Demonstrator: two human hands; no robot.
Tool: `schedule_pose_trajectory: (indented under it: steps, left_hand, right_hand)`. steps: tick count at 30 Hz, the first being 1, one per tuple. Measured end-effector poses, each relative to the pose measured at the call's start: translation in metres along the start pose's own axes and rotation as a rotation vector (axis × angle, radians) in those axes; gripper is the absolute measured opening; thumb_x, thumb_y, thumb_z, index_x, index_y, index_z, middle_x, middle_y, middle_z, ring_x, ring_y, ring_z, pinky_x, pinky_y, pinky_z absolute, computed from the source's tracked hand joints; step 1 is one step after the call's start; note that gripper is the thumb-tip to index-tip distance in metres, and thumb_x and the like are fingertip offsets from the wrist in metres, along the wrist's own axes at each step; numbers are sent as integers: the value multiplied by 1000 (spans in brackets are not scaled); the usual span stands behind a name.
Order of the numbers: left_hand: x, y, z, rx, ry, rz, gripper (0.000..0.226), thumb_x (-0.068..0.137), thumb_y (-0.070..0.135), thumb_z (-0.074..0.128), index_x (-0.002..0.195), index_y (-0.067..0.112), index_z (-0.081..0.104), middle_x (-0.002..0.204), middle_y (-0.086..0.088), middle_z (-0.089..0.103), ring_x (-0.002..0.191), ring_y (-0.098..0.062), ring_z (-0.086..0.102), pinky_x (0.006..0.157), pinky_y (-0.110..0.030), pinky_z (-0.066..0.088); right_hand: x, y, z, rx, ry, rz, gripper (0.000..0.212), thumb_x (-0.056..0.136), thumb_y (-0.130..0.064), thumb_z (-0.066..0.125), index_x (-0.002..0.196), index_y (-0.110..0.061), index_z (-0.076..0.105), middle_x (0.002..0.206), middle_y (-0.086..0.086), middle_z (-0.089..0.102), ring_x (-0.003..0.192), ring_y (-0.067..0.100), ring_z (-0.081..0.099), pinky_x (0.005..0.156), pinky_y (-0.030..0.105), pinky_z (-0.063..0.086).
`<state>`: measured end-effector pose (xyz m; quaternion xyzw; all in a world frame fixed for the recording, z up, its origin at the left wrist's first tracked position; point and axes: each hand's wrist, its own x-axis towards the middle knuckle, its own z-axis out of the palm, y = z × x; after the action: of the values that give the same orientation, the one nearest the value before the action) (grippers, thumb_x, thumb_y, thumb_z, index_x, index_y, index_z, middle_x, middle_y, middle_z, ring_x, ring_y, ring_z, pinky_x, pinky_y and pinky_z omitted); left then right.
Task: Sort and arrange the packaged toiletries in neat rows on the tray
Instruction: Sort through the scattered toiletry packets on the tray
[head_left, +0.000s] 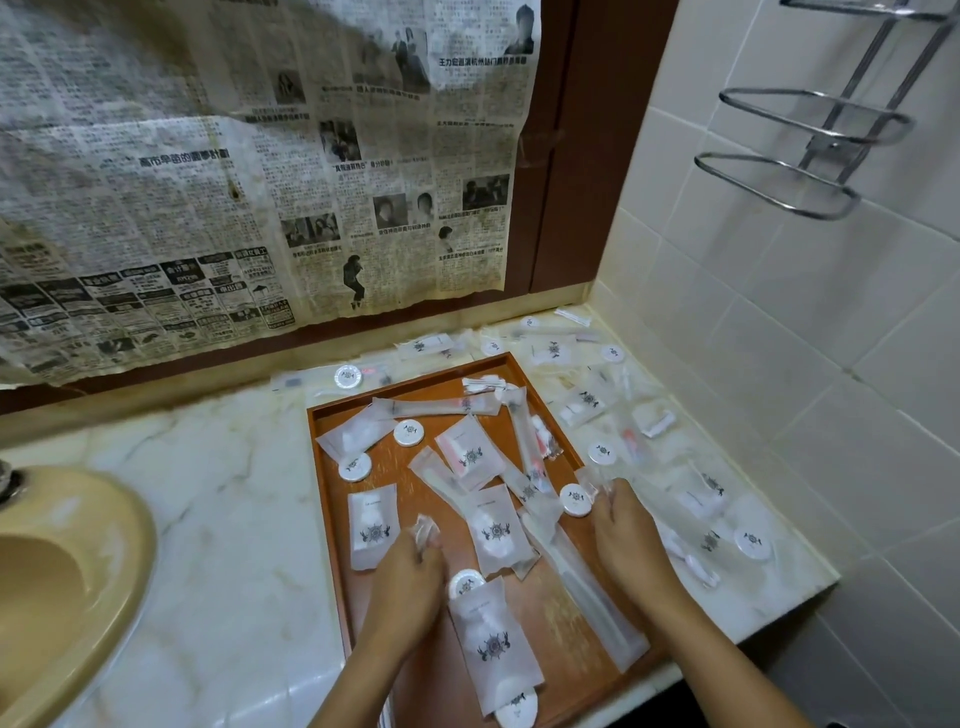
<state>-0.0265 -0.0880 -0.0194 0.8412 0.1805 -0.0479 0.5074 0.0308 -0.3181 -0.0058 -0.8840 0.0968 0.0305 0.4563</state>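
Pale marble-patterned counter (228, 499) fills the view; tan ceramic sink basin (57, 571) at its left; yellowed newspaper sheet (260, 171) hangs on the wall behind; white tiled wall (779, 364) closes the right side, chrome wire rack (810, 145) mounted high on it.

Square reddish-brown wooden tray (332, 441) sits on the counter against the right corner; it holds a jumble of frosted plastic toiletry packets (493, 639), long sachets (587, 587) and small round white capped tubs (409, 433), overlapping, no rows yet; more of the same lie scattered on the counter behind and right of the tray.

My left hand (410, 582) is over the tray's near-left part, fingers pinching a small crinkled clear wrapper (426, 527); my right hand (628, 535) is at the tray's right rim, fingers curled at a clear packet (597, 480), though blur keeps me from telling whether they actually grip it.

Judgement: packets light, limp, slick; best pinched at a sealed edge, not the bulged middle; tubs stiff, likely to roll or skid. Raised rim will stop sliding items; open room is mostly left of the tray; right wall is close.
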Motion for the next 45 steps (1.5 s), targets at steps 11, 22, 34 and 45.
schedule_pose_trajectory:
  steps: [11, 22, 34, 45]
  left_hand:
    - [56, 50, 40, 216, 58, 135, 34, 96, 34, 54, 65, 20, 56, 57, 2, 58, 51, -5, 51, 51, -25, 39]
    - [142, 107, 103, 497, -34, 195, 24, 87, 41, 63, 107, 29, 63, 93, 2, 71, 84, -20, 68, 68, -31, 55]
    - [168, 92, 111, 687, -51, 236, 49, 86, 47, 63, 132, 36, 51, 107, 2, 71, 94, -18, 67, 68, -27, 51]
    - [158, 78, 97, 624, -13, 167, 44, 87, 44, 63, 129, 38, 51, 99, 4, 73, 91, -17, 68, 75, -33, 57]
  right_hand:
    - [49, 8, -2, 126, -106, 26, 6, 93, -31, 60, 91, -30, 65, 81, -16, 68, 80, -3, 63, 66, 15, 43]
    - [87, 30, -11, 126, -102, 76, 21, 82, -28, 69, 64, -21, 60, 57, -7, 61, 58, 6, 58, 60, 29, 45]
    - [118, 32, -9, 69, -189, 35, 26, 71, -42, 62, 80, -19, 69, 72, -3, 68, 69, 9, 65, 69, 35, 53]
    - [154, -2, 25, -444, -156, -178, 24, 88, -44, 56, 91, -21, 64, 83, 1, 69, 80, 27, 66, 63, 33, 51]
